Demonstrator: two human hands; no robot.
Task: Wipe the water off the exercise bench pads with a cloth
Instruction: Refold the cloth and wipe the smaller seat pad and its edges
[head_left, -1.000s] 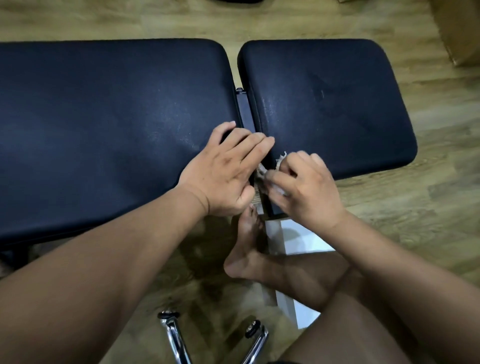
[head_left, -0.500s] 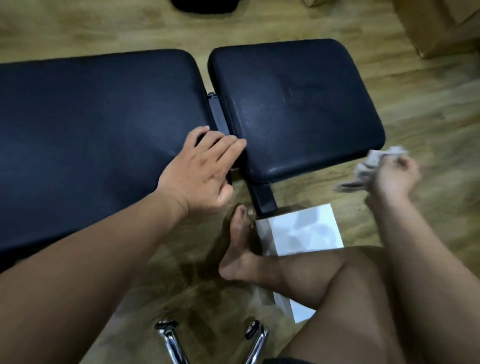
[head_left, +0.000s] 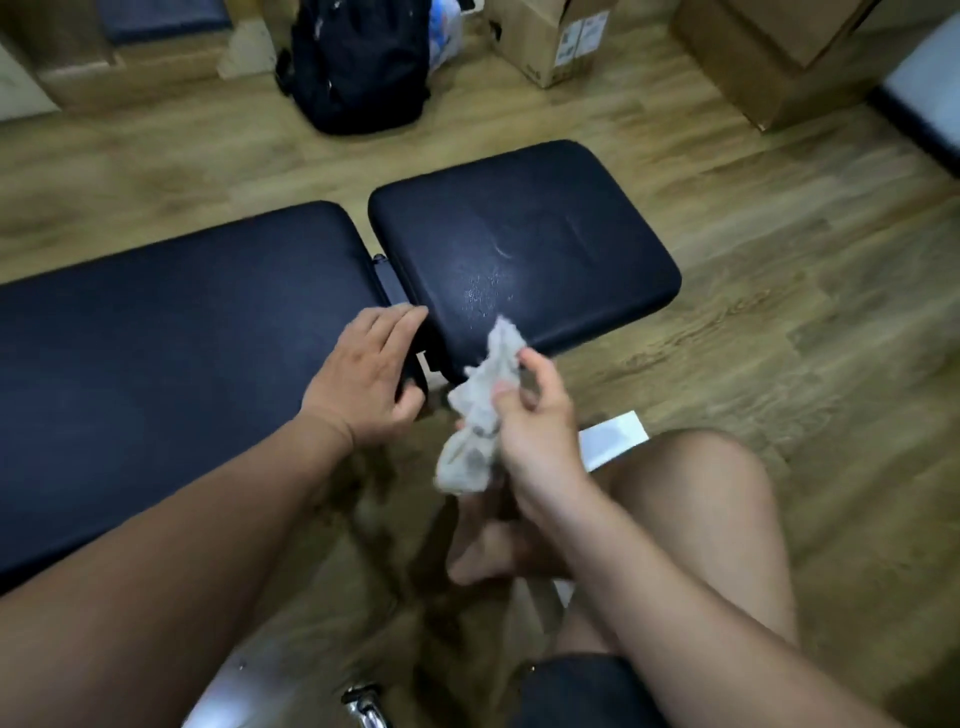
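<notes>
Your left fingers (head_left: 389, 327): flat, released, on long pad (head_left: 182, 338), 9 o'clock. Your right fingers (head_left: 537, 371): grasping cloth (head_left: 480, 410). Droplets (head_left: 483, 293) on short pad (head_left: 519, 234), 12 o'clock.

Long black padded bench section (head_left: 182, 332): cut off by left edge. Black fabric backpack (head_left: 358, 67) and brown cardboard boxes (head_left: 545, 41): tops out of frame; box labels unreadable. White flat sheet (head_left: 615, 439) on floor: partly hidden behind bare knee (head_left: 691, 519).
</notes>
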